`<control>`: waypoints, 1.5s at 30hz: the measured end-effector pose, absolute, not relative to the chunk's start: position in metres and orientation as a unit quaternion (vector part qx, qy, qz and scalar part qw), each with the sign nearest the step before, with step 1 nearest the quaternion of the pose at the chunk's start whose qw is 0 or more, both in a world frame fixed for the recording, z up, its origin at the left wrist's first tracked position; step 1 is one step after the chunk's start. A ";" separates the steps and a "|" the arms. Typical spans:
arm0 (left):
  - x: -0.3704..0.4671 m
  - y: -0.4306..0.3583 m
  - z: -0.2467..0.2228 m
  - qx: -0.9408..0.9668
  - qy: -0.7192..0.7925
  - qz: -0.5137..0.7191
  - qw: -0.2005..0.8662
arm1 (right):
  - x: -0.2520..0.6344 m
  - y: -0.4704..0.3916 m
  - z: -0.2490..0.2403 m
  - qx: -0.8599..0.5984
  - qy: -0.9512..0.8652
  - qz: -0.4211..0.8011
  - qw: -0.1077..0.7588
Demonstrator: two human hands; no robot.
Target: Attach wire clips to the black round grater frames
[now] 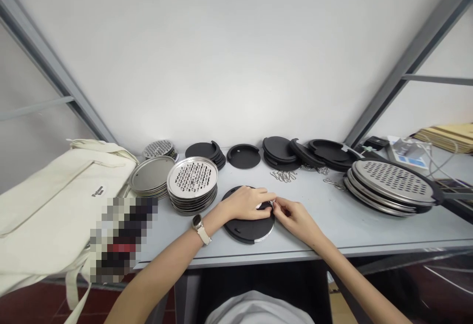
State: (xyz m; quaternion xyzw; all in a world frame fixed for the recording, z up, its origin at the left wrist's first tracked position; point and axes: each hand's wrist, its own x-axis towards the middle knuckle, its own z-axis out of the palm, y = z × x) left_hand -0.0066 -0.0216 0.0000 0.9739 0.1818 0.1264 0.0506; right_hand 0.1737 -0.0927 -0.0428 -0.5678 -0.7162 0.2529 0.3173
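Observation:
A round black disc [246,229] with a silvery edge showing at its lower right lies flat near the table's front edge. Across its top rests my left hand [249,203], a watch on the wrist, its bent fingers gripping the disc near the right rim. My right hand [293,215] pinches at that same rim, its fingertips meeting those of my left hand. Whatever small thing is between the right fingertips is too hidden to make out. Bent wire clips [284,176] lie behind the hands.
Left of the disc stand a stack of round metal graters [192,178] and plain metal discs [153,173]. Black round holders [244,157] line the wall. Larger oval graters [393,181] are piled at right. A cream bag [62,191] covers the left end; a scale [408,156] sits back right.

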 end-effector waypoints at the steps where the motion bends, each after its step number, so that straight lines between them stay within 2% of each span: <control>1: -0.007 -0.022 0.000 0.974 0.179 0.129 0.052 | 0.174 -0.093 -0.043 -0.568 -0.716 0.252 0.317; 26: -0.006 -0.025 0.004 0.973 0.189 0.119 0.063 | 0.174 -0.094 -0.041 -0.579 -0.707 0.231 0.333; 45: -0.004 -0.021 0.000 0.969 0.208 0.115 0.062 | 0.173 -0.093 -0.039 -0.566 -0.729 0.228 0.310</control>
